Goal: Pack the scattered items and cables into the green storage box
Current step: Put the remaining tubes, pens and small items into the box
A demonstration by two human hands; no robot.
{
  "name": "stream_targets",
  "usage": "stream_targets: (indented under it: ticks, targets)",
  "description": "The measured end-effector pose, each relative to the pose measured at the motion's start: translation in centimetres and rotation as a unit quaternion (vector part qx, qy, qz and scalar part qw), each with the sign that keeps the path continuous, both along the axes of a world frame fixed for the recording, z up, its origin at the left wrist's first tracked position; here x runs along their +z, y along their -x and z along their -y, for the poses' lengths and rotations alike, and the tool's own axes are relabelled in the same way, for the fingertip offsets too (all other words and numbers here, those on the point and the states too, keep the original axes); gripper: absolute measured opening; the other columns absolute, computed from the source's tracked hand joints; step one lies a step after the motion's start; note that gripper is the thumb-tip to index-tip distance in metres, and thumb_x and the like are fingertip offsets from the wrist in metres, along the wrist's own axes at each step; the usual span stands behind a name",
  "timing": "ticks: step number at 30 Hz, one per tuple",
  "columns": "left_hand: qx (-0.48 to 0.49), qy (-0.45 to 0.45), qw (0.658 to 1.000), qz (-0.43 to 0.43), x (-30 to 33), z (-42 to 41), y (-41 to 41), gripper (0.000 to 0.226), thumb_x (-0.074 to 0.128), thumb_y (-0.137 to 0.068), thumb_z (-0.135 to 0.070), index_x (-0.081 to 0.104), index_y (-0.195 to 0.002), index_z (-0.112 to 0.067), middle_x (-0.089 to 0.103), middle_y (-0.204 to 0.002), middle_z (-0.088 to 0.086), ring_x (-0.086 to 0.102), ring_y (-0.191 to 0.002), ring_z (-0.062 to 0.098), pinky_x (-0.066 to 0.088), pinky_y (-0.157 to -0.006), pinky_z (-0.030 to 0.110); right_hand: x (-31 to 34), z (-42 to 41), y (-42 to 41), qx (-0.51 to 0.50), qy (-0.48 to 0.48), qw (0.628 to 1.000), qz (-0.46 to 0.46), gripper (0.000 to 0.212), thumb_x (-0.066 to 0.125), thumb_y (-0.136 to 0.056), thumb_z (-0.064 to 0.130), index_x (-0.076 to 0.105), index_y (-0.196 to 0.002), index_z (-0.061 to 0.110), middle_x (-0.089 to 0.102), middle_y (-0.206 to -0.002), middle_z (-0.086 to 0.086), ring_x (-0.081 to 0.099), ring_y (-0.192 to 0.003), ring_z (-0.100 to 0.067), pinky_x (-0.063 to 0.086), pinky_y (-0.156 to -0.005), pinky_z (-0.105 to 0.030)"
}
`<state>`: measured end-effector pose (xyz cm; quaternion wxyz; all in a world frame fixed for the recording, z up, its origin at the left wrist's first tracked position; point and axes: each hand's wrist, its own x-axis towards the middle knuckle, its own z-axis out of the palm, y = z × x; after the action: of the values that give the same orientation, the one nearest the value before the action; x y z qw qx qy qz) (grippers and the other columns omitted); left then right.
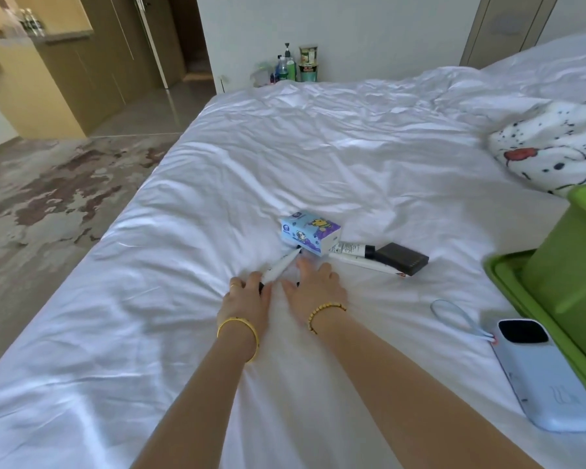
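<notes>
Near right: power bank (542,377) with looped cable (454,316) on bed (318,147), beside green storage box (555,282) at right edge. Centre: your left hand (246,294), grip curled round white marker (281,265); your right hand (313,287) flat on sheet, grip relaxed, holding nothing. Beyond: tissue pack (310,233), tube (352,250), second pen (369,264), dark block (401,258). Step in hand: collecting pens. Next: lift marker, carry right, well across to box.

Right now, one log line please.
left hand: grips white marker pen | right hand: open, flat on white bedsheet | green plastic storage box: right edge
</notes>
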<state>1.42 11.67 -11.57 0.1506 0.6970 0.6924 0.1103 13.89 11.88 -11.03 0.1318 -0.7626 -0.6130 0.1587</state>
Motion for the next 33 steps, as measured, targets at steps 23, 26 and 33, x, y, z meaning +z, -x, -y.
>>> stream_targets:
  ticks: [23, 26, 33]
  targets:
    - [0.188, 0.119, 0.903, 0.367, 4.7, 11.9, -1.6, 0.035, 0.028, -0.101, -0.023, 0.049, -0.121, -0.003, 0.051, -0.089, 0.009, 0.055, -0.087, 0.029, 0.044, -0.077, 0.034, 3.8, 10.0, -5.0, 0.033, 0.073, 0.967, -0.243, 0.018, 0.048, -0.09, 0.025, 0.056, -0.076, 0.017, 0.055, -0.092, -0.005, 0.05, -0.087, -0.019, 0.038, -0.075, -0.022]
    - [0.194, 0.058, 0.867, 0.455, 6.9, 13.8, -3.7, 0.032, 0.033, -0.099, -0.03, 0.046, -0.083, -0.005, 0.047, -0.068, 0.007, 0.043, -0.052, 0.022, 0.032, -0.05, 0.028, 6.4, 13.0, -7.7, 0.052, 0.033, 0.957, -0.285, 0.016, 0.05, -0.091, 0.024, 0.054, -0.078, 0.015, 0.048, -0.071, 0.004, 0.048, -0.074, -0.018, 0.038, -0.062, -0.021]
    - [0.01, 0.043, 0.869, 0.492, 14.8, 17.0, -15.4, 0.031, 0.03, -0.099, -0.035, 0.041, -0.081, -0.012, 0.047, -0.062, 0.003, 0.039, -0.047, 0.017, 0.028, -0.045, 0.026, 14.4, 18.8, -14.8, -0.043, -0.205, 0.909, -0.36, 0.022, 0.05, -0.094, 0.022, 0.051, -0.077, 0.008, 0.049, -0.066, -0.001, 0.042, -0.061, -0.011, 0.032, -0.052, -0.016]
